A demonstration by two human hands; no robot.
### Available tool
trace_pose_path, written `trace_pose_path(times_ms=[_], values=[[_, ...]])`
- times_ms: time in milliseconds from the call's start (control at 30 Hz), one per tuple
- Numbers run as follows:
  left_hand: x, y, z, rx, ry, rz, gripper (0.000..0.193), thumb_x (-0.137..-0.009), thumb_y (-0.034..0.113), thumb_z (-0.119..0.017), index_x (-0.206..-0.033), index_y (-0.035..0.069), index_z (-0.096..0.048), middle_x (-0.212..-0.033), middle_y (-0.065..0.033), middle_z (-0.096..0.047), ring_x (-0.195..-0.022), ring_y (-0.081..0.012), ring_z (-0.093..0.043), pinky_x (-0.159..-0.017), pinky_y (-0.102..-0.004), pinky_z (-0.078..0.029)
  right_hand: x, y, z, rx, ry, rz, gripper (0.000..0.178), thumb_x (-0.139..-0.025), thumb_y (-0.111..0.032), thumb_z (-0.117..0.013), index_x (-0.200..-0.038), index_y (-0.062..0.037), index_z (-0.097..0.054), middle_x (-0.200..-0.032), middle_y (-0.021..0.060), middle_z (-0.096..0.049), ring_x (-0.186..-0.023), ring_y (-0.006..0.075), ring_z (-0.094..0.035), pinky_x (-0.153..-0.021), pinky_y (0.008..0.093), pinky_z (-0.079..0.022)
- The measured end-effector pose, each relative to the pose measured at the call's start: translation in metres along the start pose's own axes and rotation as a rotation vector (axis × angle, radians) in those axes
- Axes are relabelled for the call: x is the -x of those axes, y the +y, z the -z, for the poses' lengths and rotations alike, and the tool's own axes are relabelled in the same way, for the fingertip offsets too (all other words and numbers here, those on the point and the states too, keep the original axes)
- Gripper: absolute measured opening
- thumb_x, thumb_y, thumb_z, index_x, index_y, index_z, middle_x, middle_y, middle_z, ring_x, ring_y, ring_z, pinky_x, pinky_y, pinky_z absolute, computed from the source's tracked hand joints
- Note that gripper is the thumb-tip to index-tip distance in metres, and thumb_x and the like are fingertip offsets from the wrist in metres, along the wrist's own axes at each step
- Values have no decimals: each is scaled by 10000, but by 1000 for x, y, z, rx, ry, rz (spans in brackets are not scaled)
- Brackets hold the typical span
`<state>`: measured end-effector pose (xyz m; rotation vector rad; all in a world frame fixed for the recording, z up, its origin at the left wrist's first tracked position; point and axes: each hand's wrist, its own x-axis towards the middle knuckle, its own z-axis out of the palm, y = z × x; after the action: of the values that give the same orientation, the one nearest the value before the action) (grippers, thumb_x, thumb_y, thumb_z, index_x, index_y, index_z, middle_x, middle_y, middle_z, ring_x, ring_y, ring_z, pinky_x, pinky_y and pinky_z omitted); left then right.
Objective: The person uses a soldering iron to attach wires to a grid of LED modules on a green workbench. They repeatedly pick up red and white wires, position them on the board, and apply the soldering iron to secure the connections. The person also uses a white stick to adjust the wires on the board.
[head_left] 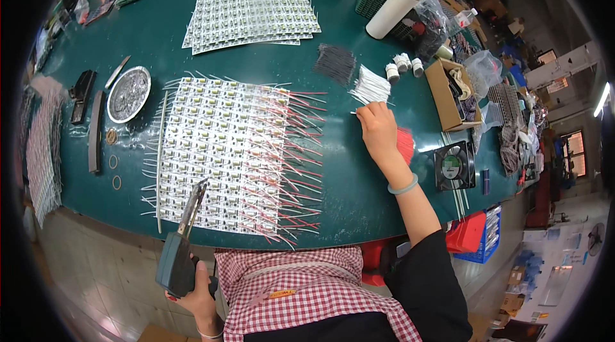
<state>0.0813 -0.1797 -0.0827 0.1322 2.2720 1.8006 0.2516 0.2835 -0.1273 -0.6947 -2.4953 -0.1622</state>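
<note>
White wires lie bundled just beyond the right hand, whose fingertips pinch one wire. Left hand grips a soldering iron. Farther right, a cardboard box holds parts.

Past my right hand, toward the table's far right edge, an open brown cardboard box stands. Just beyond that box lie clear plastic bags. Well below the box, on the floor to my right, more brown cartons sit, too blurred to tell further.
</note>
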Motion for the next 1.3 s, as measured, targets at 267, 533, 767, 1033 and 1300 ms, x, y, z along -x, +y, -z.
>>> trace_pose_path(times_ms=[267, 533, 767, 1033, 1300], values=[[-11, 12, -14, -10, 12, -21, 314, -868, -11, -778, -1156, -90, -682, -950, -101, -704, -611, -92, -575, -537, -241, -455, -57, 12, -11, -57, 57, -13, 153, -805, -32, -762, -947, -59, -712, -955, 72, -632, -951, 290, -598, -811, 408, -489], [-24, 26, -23, -45, 6, 8, 371, -835, -47, -789, -1186, -93, -679, -1096, -142, -722, -928, -189, -698, -800, -312, -575, -107, 11, -57, -103, -4, 12, 121, -782, -67, -796, -885, -55, -732, -943, 78, -633, -949, 294, -605, -811, 420, -507], [-31, 12, -27, -40, 43, -47, 370, -832, -50, -790, -1185, -87, -685, -1083, -131, -718, -888, -172, -689, -770, -302, -569, -104, 7, -70, -85, -10, -37, 62, -826, -56, -742, -876, -55, -706, -895, 88, -627, -940, 299, -607, -800, 428, -511], [-44, 16, -46, -16, 76, -205, 304, -871, -58, -735, -1165, -75, -661, -826, -58, -650, -580, -78, -537, -516, -227, -401, -104, 12, -71, -94, -19, 52, 161, -845, 55, -646, -985, -23, -656, -929, 126, -586, -940, 326, -585, -801, 423, -517], [-47, 32, -44, 37, 32, 10, 356, -835, -54, -787, -1173, -89, -680, -1005, -112, -714, -775, -135, -658, -670, -270, -538, -107, 8, -61, -162, -38, 14, 166, -846, 58, -659, -986, -31, -663, -970, 117, -595, -960, 321, -575, -809, 428, -516]])
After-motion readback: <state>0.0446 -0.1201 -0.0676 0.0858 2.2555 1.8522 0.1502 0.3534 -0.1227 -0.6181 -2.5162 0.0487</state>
